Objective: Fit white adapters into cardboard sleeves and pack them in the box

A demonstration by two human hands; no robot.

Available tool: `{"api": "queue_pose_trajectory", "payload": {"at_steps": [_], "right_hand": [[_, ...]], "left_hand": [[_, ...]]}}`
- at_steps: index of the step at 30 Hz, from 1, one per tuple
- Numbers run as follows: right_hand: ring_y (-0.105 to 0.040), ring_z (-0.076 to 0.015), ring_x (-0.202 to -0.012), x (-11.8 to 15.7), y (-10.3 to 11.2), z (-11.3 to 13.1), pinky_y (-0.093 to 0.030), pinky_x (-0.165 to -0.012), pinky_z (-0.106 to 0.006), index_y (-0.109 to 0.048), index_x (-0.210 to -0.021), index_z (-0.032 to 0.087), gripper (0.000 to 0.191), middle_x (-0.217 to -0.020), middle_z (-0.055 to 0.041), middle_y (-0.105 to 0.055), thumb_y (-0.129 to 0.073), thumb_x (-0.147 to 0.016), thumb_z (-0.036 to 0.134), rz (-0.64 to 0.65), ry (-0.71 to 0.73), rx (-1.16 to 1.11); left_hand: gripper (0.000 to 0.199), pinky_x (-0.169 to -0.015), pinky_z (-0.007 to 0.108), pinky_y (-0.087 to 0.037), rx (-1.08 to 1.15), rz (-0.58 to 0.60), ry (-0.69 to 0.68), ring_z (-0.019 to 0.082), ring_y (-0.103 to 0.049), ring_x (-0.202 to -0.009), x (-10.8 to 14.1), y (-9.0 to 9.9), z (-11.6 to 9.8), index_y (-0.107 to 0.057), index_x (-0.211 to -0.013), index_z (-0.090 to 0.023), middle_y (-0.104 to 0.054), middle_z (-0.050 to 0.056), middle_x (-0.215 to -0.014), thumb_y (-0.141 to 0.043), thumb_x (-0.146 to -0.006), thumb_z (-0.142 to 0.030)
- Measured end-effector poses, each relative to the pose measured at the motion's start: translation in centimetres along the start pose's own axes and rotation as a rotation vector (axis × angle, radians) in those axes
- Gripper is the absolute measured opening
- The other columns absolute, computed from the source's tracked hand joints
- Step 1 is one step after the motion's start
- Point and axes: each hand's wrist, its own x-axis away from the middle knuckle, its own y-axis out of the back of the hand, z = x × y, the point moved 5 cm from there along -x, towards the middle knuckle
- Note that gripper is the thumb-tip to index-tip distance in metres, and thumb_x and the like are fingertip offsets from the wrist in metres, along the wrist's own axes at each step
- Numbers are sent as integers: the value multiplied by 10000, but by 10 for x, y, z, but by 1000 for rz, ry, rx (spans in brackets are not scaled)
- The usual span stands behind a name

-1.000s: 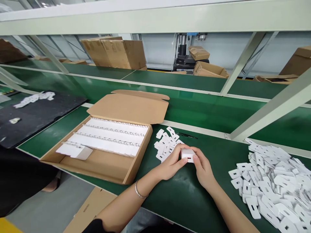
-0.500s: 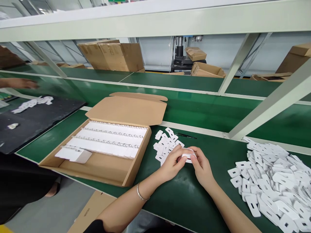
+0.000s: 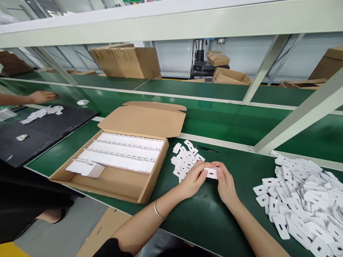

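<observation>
Between both hands I hold a small white plastic part with a dark reddish slot in the face turned toward me. My left hand grips its left end, thumb in front. The fingers of my right hand close round the right end. Just behind my left hand lies a small pile of white slotted plates on the green table. A much larger heap of similar white plates spreads to the right of my right hand.
An open cardboard box on the left holds rows of white parts. A thin black tool lies behind the small pile. Far left, another person's hand is over a black mat. Slanted metal posts rise behind the table.
The white part has turned so its slotted face shows more fully between my hands. At the far left the other person's hand has moved right, and a white piece now appears near it.
</observation>
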Motion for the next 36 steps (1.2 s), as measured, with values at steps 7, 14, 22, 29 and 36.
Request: {"api": "queue_pose_trajectory", "payload": {"at_steps": [7, 14, 22, 29, 36], "right_hand": [[-676, -211, -890, -2, -3, 0, -521, -715, -291, -655, -1113, 220, 458, -1051, -57, -724, -429, -1073, 617, 0, 31, -13], [-648, -202, -758, -1, 0, -3, -516, -665, -306, -653, -1066, 221, 460, -919, -40, -710, -429, -1067, 623, 4, -32, -17], [-685, -254, -1012, -12, -6, -13, -566, -820, -346, -607, -1244, 247, 413, -1144, -72, -704, -596, -1007, 586, 88, 52, -29], [-640, -262, -980, -14, 4, -13, -553, -815, -397, -558, -1374, 252, 464, -1252, -112, -635, -642, -994, 504, 21, 305, 187], [-600, -393, -1094, -24, 17, -3, -488, -957, -619, -464, -1531, 151, 646, -1227, -206, -634, -451, -1027, 554, -127, 313, 460]], "left_hand": [[418, -875, 365, -436, 5, -47, -54, 219, -550, -947, 0, 4, -4, -693, -1224, -233, -591, 68, -1018, -374, -1117, -481], [405, -850, 367, -443, 15, -13, -5, 219, -532, -936, 1, -1, 0, -630, -1313, -220, -575, 75, -1051, -447, -1094, -507], [497, -825, 366, -485, -50, -86, -96, 219, -522, -904, -6, 6, 4, -651, -1286, -207, -576, 84, -1024, -437, -1067, -598], [498, -999, 431, -492, 50, -51, -90, 250, -577, -1093, -17, 10, 0, -656, -1214, -199, -596, 118, -1151, -369, -1082, -583], [434, -741, 274, -513, 80, -188, 42, 168, -606, -962, 9, 50, -25, -441, -1278, -249, -494, 94, -1285, -670, -910, -233]]}}
